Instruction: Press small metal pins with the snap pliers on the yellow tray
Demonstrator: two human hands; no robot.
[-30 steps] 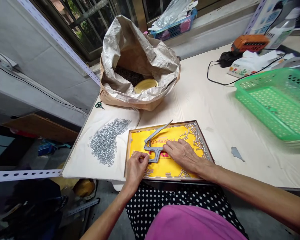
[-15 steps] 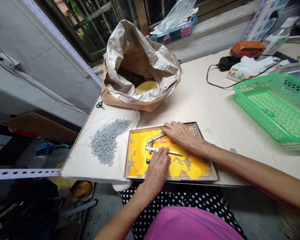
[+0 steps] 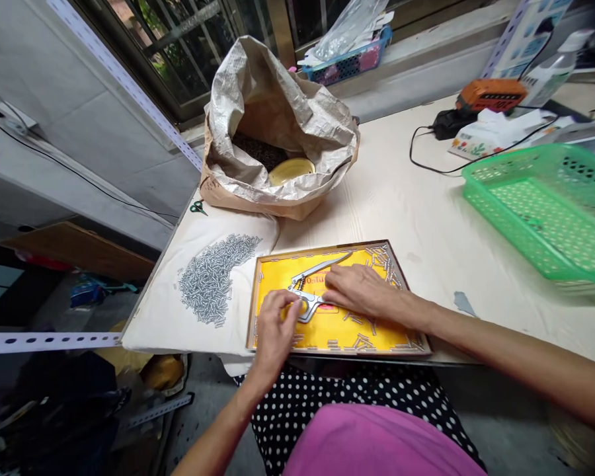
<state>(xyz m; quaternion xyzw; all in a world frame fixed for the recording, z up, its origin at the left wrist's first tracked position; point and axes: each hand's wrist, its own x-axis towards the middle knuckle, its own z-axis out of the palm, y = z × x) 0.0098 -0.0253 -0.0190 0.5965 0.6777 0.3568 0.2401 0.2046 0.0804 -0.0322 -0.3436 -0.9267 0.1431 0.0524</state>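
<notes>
"Where's the metal hand tool?"

"In the yellow-lined tray, its two handles spread apart."

"And the grips?"

"The right hand closes on its lower handle; the left hand has thumb and finger at its jointed end, though I can't tell whether they pinch anything."

"What's around?"

"Small metal pieces line the tray's edges, and a pile sits on the cloth alongside"
</notes>
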